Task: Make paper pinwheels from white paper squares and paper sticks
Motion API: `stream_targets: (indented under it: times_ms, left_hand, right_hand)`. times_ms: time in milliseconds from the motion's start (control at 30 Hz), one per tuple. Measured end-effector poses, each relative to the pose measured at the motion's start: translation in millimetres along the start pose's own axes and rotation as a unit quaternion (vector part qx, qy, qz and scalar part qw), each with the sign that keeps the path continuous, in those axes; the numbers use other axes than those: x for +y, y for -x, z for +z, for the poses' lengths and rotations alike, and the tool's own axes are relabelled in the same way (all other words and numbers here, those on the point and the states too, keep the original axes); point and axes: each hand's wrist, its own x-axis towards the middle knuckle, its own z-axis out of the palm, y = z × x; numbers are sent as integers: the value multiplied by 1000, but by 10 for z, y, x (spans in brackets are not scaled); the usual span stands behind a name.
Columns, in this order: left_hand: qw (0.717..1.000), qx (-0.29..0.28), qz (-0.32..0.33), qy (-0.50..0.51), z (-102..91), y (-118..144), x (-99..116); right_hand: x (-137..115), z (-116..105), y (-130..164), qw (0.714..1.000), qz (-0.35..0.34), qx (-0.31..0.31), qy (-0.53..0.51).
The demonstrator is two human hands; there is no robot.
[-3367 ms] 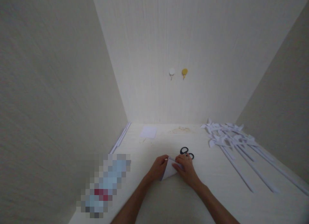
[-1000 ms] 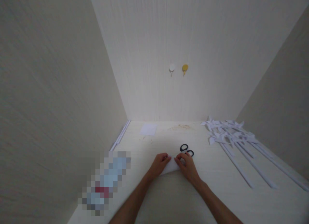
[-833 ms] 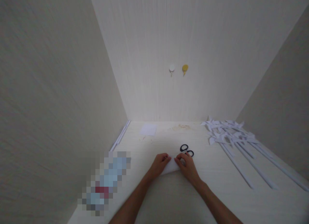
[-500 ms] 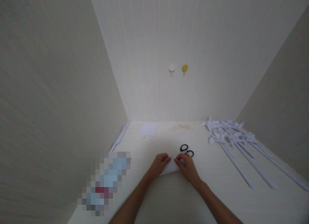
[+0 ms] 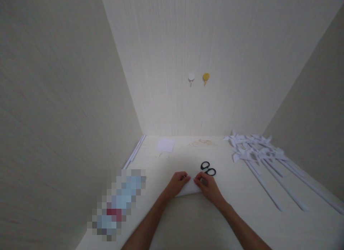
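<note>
A folded white paper sheet (image 5: 190, 188) lies flat on the pale wooden tabletop (image 5: 188, 221) — left hand (image 5: 177, 183) and right hand (image 5: 208, 185) pressing its upper edge, fingertips pinched. Black-handled scissors (image 5: 208, 168) sit just behind; white paper pinwheels on sticks (image 5: 258, 153) lie well right.

black scissors (image 5: 208, 168), paper pinwheels (image 5: 252, 147), wall hooks (image 5: 198, 78)

Folded sheet (image 5: 189, 188): white matt paper, smooth. Scissors (image 5: 208, 168): black handles, glossy plastic by appearance. Pinwheels (image 5: 252, 147): white paper, sticks likewise. Table (image 5: 242, 192): pale wood-grain finish, matt. Wall hooks (image 5: 198, 78): looked plastic.
</note>
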Motion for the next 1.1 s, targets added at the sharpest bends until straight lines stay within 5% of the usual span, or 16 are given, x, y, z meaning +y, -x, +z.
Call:
stream_targets:
  times_ms: [700, 1100]
  left_hand:
    - [1000, -5, 9, -3, -11, 1, -15]
    - [978, -206, -26, 38, -77, 114, 114]
  right_hand:
    - [23, 0, -5, 1000, 5, -10, -5]
    - [46, -50, -41, 983, -1, -158, -94]
